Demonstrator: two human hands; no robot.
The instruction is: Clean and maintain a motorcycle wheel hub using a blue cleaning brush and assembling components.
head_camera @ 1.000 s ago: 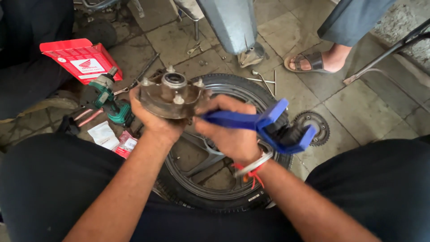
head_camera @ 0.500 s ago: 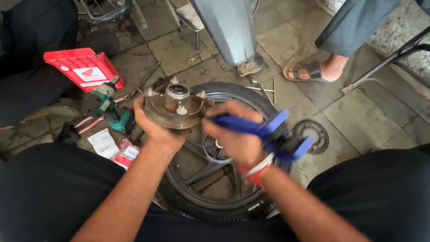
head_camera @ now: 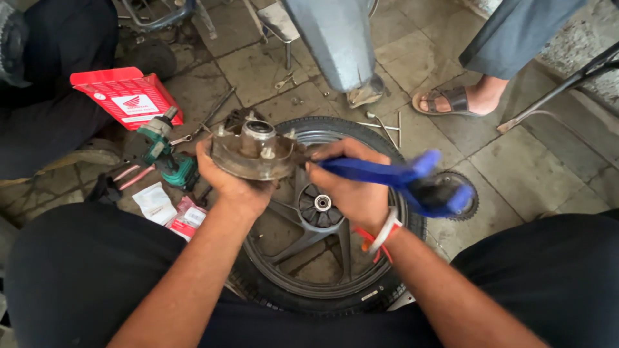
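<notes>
Rusty hub plate (head_camera: 253, 154) gripped by left hand (head_camera: 233, 187) fingers, right hand (head_camera: 351, 190) clenching blue pliers (head_camera: 400, 177), black wheel (head_camera: 322, 258) beneath

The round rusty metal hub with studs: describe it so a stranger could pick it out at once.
Start at the black spoked motorcycle wheel lying flat on the tiled floor. Above its far rim, the left hand holds up a round rusty metal hub, beside the right hand gripping a blue-handled tool. It alone is brown, disc-shaped, with upright studs.
</notes>
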